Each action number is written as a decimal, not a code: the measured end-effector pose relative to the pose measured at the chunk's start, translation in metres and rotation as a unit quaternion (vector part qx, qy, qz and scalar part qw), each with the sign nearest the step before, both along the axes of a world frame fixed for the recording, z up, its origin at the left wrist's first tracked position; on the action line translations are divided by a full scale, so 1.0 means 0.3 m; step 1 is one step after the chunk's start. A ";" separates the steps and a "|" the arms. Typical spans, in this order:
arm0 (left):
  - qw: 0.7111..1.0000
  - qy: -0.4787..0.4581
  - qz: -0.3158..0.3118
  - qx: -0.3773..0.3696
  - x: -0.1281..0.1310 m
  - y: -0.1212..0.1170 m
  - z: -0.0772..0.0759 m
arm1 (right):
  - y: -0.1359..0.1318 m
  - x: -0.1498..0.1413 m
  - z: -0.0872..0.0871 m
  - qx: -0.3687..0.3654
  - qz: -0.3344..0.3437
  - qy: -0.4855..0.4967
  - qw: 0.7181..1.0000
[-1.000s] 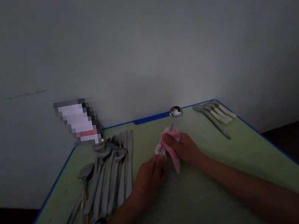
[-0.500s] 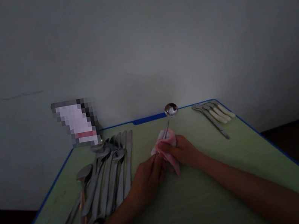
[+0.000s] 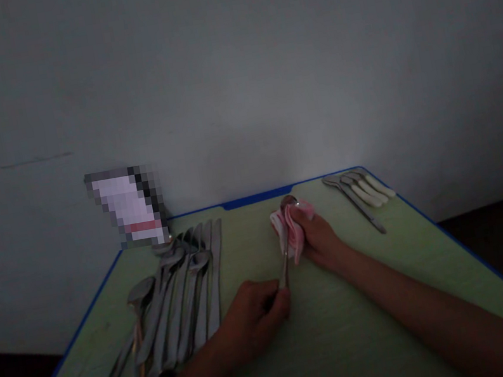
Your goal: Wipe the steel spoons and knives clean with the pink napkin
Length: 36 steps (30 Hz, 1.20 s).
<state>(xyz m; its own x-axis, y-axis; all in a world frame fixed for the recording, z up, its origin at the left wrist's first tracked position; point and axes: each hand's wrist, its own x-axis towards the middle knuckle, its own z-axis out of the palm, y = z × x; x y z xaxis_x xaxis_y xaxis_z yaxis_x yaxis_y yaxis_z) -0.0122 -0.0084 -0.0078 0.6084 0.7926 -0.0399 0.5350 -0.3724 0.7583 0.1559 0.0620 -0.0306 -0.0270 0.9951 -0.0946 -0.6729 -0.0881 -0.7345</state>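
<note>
My left hand (image 3: 260, 312) is closed around the handle end of a metal spoon (image 3: 286, 264), which points away from me above the table. A folded pink and white cloth (image 3: 294, 233) is gripped by my right hand (image 3: 320, 235), whose fingers press it round the spoon near the bowl. The far part of the bowl shows past the cloth. To the left of my left hand lies a row of metal spoons and knives (image 3: 188, 302).
The pale green table (image 3: 354, 338) has a blue edge and stands against a grey wall (image 3: 233, 76). At its far right lie several spoons with cream handles (image 3: 370, 191) and a longer metal spoon (image 3: 361, 209). A pixelated upright object (image 3: 126, 206) stands at the back left.
My right hand has slid the cloth up the spoon to its bowl. My left hand has moved down and towards me, baring the lower handle, and the spoon has come lower.
</note>
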 end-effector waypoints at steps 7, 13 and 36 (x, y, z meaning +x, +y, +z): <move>0.992 -0.098 0.008 -0.080 0.001 0.007 0.029 | -0.023 0.003 -0.023 0.051 0.045 -0.126 0.990; 0.996 -0.047 0.037 -0.072 0.017 0.010 0.010 | -0.042 0.004 -0.025 0.105 0.070 -0.256 0.958; 0.998 0.039 -0.030 -0.030 -0.010 0.013 0.003 | -0.042 -0.013 -0.001 0.065 -0.058 -0.263 0.961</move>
<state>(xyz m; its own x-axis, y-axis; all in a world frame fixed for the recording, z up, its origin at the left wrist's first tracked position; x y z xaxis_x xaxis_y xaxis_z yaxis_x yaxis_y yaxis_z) -0.0153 -0.0046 -0.0068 0.6474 0.7501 -0.1349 0.5716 -0.3608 0.7369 0.1521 0.0493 -0.0309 0.1019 0.9929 0.0608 -0.2061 0.0808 -0.9752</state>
